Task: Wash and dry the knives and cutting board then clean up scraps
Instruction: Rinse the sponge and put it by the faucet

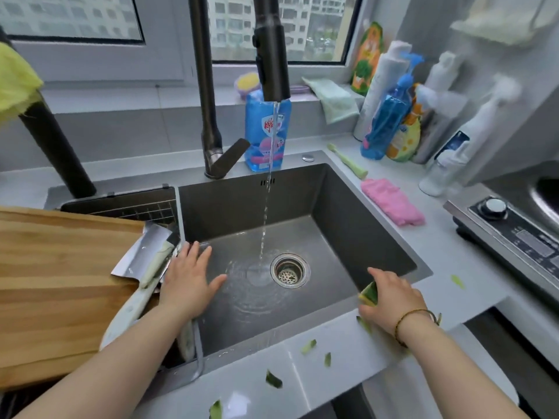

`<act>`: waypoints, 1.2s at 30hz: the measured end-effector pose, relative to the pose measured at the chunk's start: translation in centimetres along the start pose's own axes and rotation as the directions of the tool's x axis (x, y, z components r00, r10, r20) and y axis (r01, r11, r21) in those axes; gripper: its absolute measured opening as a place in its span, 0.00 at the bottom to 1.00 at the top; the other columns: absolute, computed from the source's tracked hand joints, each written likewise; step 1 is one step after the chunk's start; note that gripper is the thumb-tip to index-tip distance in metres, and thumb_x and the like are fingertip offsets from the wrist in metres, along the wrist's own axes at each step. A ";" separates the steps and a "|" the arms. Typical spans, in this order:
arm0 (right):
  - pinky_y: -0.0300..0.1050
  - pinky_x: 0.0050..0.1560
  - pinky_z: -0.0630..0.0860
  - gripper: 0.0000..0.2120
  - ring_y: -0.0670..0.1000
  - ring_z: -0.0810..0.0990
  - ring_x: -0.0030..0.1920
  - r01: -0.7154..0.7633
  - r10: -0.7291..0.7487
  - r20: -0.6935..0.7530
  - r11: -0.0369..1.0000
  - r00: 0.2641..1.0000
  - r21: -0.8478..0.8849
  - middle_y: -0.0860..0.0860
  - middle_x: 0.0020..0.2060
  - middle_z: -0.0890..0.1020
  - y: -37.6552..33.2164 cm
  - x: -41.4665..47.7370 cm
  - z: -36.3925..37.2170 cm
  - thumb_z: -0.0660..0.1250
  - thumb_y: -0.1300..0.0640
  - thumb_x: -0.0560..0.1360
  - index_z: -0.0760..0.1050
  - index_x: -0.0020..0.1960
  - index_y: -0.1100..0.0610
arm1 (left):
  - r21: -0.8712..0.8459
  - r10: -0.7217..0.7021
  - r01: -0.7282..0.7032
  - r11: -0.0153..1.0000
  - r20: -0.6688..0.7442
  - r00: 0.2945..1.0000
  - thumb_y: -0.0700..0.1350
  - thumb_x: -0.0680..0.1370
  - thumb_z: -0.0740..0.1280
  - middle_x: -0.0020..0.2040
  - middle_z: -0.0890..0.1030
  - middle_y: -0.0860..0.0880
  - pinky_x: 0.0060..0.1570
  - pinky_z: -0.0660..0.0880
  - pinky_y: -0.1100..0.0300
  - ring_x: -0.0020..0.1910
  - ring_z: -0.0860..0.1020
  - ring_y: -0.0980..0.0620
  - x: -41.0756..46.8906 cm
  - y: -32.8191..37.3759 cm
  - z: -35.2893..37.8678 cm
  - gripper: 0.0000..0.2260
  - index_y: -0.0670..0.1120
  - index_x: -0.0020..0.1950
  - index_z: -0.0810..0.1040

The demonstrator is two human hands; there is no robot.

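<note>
The blue bottle's (267,131) label was too blurred to read, while the left hand (189,276), grip spread flat, hovered in the sink (348,207) beside the knives (145,255) at the cutting board's (60,282) edge, and the right hand (390,300) pinched a green sponge (370,293) above the scrap-strewn bench (332,358).

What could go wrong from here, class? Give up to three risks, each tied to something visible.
1. The left hand lies open beside the cleaver blade; a careless reach could cut a finger.
2. The cleaver rests against the cutting board edge; a nudge might send it sliding into the sink.
3. Green scraps lie at the counter's front edge; wiping could knock them onto the floor.
</note>
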State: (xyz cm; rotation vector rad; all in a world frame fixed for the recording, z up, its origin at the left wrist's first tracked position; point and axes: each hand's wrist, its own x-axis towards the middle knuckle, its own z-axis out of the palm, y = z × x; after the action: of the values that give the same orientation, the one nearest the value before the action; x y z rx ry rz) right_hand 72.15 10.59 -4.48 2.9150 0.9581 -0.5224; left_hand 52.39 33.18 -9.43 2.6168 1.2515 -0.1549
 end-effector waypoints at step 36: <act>0.33 0.33 0.67 0.23 0.48 0.72 0.37 0.279 -0.248 -0.203 0.330 0.947 0.902 0.53 0.35 0.74 -17.3 12.1 -1.6 0.54 0.38 0.67 0.72 0.38 0.58 | -0.910 -0.069 -0.050 0.411 -0.086 0.994 0.41 0.78 0.62 0.39 0.72 0.56 0.35 0.68 0.72 0.38 0.70 0.63 10.4 9.5 -5.2 0.03 0.48 0.49 0.69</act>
State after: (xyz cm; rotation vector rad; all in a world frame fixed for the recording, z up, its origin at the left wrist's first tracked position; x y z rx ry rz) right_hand 71.76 31.71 -5.62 3.6856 1.5730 -1.5104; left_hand 66.33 36.58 -4.90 1.6172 0.9398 0.5560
